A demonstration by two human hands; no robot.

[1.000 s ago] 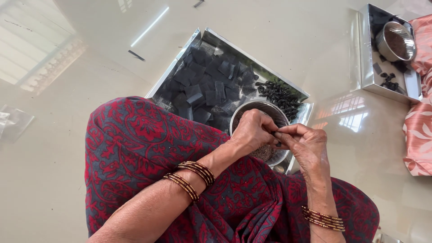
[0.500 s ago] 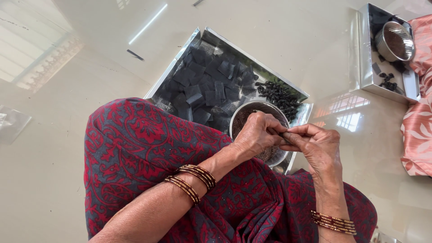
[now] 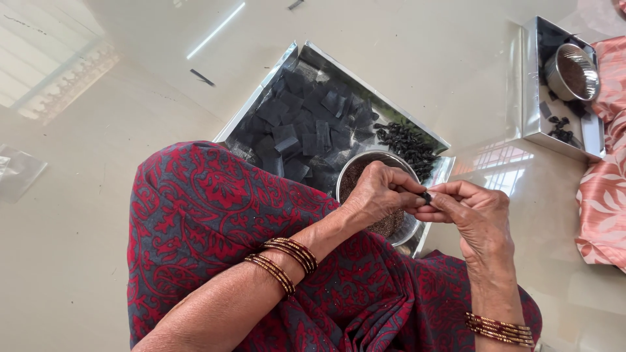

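Both of my hands are meeting over the steel bowl, and together they are pinching one small dark piece between the fingertips. My left hand is curling in from the left with its fingers clenched round the near end of that piece, and my right hand is coming in from the right, thumb and first fingers closed on the other end. The piece is sitting right where the two sets of fingers are touching, just above the bowl's rim. The bowl is holding a brownish grainy filling and is resting in the near corner of a shiny square tray on the pale glossy floor. Flat black square pieces are lying heaped across the tray, and a small pile of dark rolled bits is lying beside the bowl, toward the tray's right edge. Bangles are circling my left wrist, and more are circling my right. My red patterned cloth is covering my lap beneath the arms. Well apart at the upper right, a second tray is carrying a second steel bowl, next to a pink cloth
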